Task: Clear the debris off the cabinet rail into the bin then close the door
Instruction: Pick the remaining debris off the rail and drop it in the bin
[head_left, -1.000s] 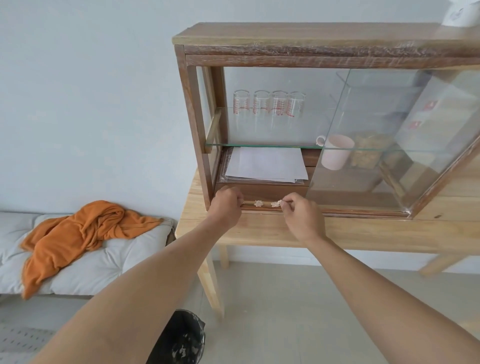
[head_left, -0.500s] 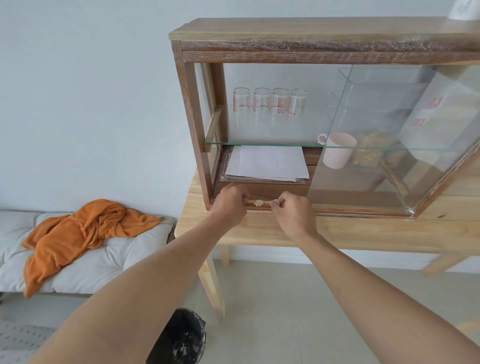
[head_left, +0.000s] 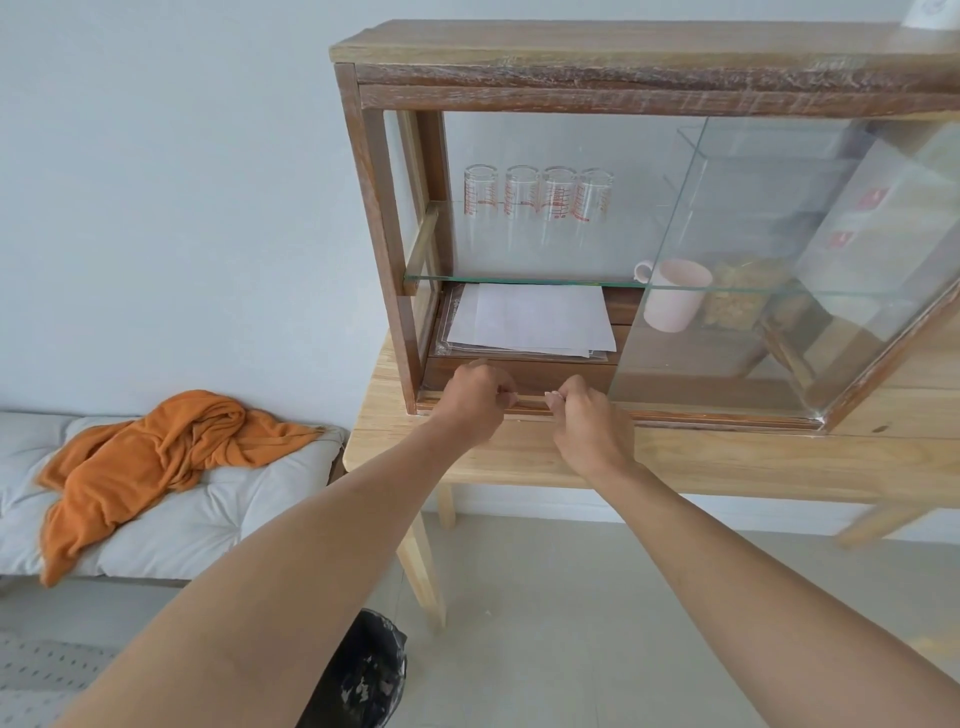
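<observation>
The cabinet (head_left: 374, 208) is rough, worn dark wood with glossy glass door (head_left: 779, 270); the table (head_left: 727, 457) is smooth pale wood.

Cabinet (head_left: 623, 78) on table (head_left: 727, 457); glasses (head_left: 537, 200) above papers (head_left: 530, 322); bin (head_left: 363, 675) under table's L end.

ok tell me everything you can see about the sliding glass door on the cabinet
The sliding glass door is a clear, frameless-looking pane standing upright in the wooden cabinet, slid to the right so the left half is open. Its left edge shows greenish, running from the top rail down to the bottom rail. It reflects the room, and a pink mug shows through it. Neither hand touches it; the right hand is just left of its lower corner.
</observation>
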